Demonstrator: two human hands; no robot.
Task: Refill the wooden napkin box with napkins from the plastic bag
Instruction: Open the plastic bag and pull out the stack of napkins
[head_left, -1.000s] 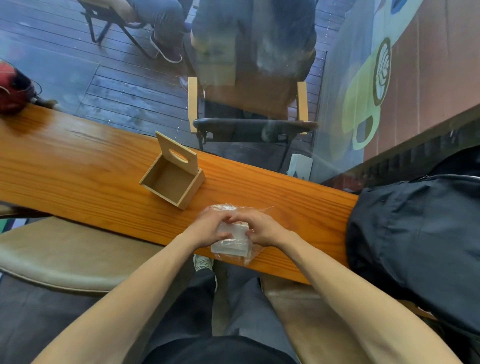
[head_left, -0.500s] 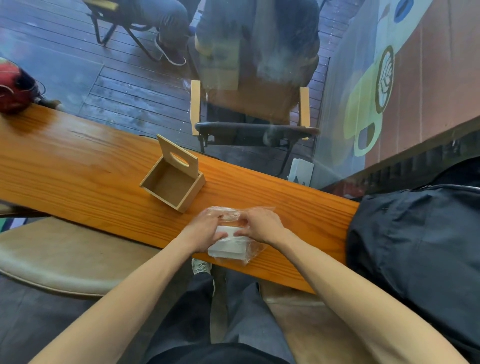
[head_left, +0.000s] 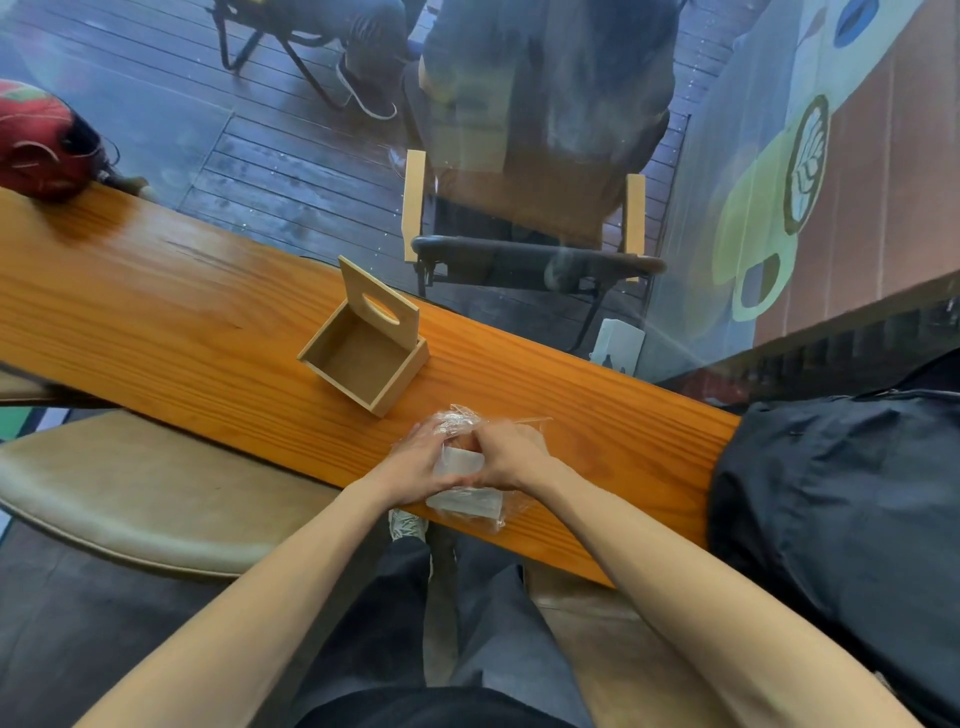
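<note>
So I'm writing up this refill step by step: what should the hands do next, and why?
Probably pull the plastic bag open at its far end. Both the left hand and the right hand grip the bunched plastic there, the white napkins are still wrapped inside, and the wooden napkin box sits empty with its lid up, ready.

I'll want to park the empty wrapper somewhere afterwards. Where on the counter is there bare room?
The long stretch of counter between the red bag and the wooden napkin box is bare. A smaller patch lies between the hands and the black jacket. It is crowded where the left hand and right hand hold the plastic bag.
</note>
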